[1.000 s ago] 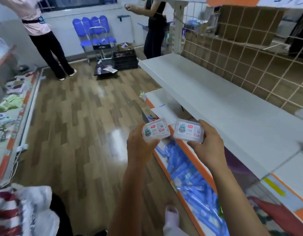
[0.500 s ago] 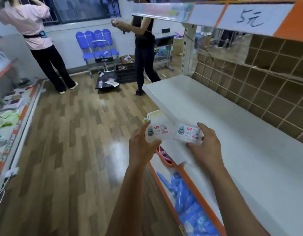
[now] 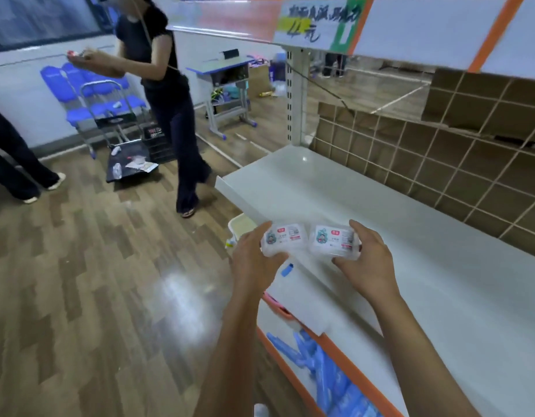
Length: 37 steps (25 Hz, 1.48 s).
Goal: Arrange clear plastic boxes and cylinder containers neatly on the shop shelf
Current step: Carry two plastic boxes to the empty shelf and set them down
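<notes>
Left hand (image 3: 254, 260): fingers and thumb curled round the left box (image 3: 286, 237), a small clear plastic one with a printed label facing up. Right hand (image 3: 365, 266): thumb at the near edge, fingers over the far edge, pinching the right box (image 3: 332, 240), same type. The boxes are side by side, just apart, held over the front lip of the white shelf (image 3: 410, 236) near its left end. I cannot tell whether they touch the board.

Step in hand, as I judge it: carrying the pair in for placement, none set down in view so far.

Next move calls for lowering both flat, labels up, edges squared to the lip (starting at the left end would leave room for a row toward 3 o'clock).

Around: wire grid (image 3: 441, 164) backs the shelf from 1 to 3 o'clock. Price sign (image 3: 317, 22) hangs at 12. Blue packets (image 3: 329, 371) lie on the lower shelf at 6. A person in dark clothes (image 3: 164, 85) stands at 10, a trolley (image 3: 127, 164) beside them, well apart from me.

Nothing on the board under the boxes that I can see.
</notes>
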Available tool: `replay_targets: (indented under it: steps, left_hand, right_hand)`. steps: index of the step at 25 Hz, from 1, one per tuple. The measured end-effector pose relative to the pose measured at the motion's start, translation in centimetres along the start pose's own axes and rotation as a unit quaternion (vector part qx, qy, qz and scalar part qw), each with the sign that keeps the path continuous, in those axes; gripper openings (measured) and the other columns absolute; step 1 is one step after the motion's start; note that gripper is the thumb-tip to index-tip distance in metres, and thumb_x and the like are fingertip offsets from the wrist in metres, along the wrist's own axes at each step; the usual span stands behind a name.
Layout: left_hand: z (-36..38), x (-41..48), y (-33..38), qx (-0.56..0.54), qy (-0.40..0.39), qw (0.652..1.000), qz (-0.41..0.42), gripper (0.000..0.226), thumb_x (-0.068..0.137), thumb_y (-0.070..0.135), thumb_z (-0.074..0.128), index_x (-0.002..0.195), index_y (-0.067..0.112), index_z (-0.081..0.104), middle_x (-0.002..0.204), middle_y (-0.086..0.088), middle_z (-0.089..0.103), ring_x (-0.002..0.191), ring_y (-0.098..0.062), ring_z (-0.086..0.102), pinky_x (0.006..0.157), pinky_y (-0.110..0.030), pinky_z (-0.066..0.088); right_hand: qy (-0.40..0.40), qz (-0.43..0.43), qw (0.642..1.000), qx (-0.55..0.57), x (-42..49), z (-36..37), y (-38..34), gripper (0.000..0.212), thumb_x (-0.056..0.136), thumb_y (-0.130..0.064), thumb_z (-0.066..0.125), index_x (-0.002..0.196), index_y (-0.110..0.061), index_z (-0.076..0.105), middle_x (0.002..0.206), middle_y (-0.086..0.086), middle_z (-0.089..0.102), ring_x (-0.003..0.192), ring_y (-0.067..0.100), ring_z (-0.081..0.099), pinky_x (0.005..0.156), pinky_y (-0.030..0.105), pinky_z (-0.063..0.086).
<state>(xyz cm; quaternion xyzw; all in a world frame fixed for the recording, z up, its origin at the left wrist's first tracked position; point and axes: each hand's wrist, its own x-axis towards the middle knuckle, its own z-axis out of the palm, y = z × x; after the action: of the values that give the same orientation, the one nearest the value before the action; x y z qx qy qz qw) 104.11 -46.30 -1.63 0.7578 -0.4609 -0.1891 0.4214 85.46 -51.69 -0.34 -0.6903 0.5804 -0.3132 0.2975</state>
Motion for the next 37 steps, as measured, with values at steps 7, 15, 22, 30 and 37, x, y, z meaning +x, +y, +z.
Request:
replay_targets:
  steps: [7,15,22,30,37]
  left_hand:
    - [-3.3,10.7,-3.6,-0.013,-0.070,0.997,0.019,0.060,0.071,0.027,0.076,0.126,0.031,0.054,0.111,0.007,0.060,0.101,-0.011,0.059,0.079,-0.021,0.051]
    - [-3.4,17.1,-5.0,0.033,-0.108,0.993,0.034,0.069,0.076,0.030,0.076,0.137,0.026,0.045,0.123,0.001,0.059,0.111,-0.013,0.055,0.090,-0.024,0.044]
    - [-1.5,22.0,-3.7,0.061,-0.117,0.990,0.056,0.068,0.080,0.030,0.073,0.139,0.025,0.042,0.127,-0.001,0.056,0.117,-0.017,0.052,0.097,-0.030,0.042]
    - [1.3,25.9,-2.5,0.075,-0.153,0.982,0.079,0.068,0.081,0.026,0.072,0.141,0.025,0.040,0.133,-0.002,0.053,0.121,-0.017,0.049,0.097,-0.026,0.038]
    - [4.2,32.5,-1.2,0.089,-0.213,0.964,0.131,0.063,0.078,0.025,0.072,0.136,0.021,0.046,0.128,-0.005,0.058,0.115,-0.021,0.054,0.096,-0.030,0.043]
  right_hand:
    - [0.037,0.043,0.998,0.006,5.0,6.0,-5.2,0.074,0.073,-0.010,0.072,0.139,-0.019,0.039,0.138,0.006,0.044,0.123,0.024,0.043,0.105,0.040,0.034]
    - [0.056,0.095,0.994,-0.005,9.0,9.8,-6.6,0.075,0.073,-0.012,0.072,0.139,-0.023,0.038,0.139,0.004,0.042,0.122,0.025,0.043,0.104,0.039,0.036]
    - [0.066,0.101,0.993,-0.008,14.0,10.1,-6.1,0.072,0.075,-0.013,0.069,0.139,-0.021,0.038,0.139,0.005,0.042,0.121,0.027,0.044,0.102,0.036,0.037]
    - [0.079,0.147,0.985,-0.042,17.5,10.0,-4.2,0.071,0.076,-0.015,0.069,0.140,-0.018,0.037,0.140,0.007,0.042,0.125,0.025,0.043,0.105,0.032,0.033]
    - [0.118,0.191,0.969,-0.103,21.7,11.8,-4.0,0.071,0.079,-0.018,0.066,0.142,-0.018,0.033,0.138,0.005,0.043,0.123,0.027,0.038,0.101,0.028,0.029]
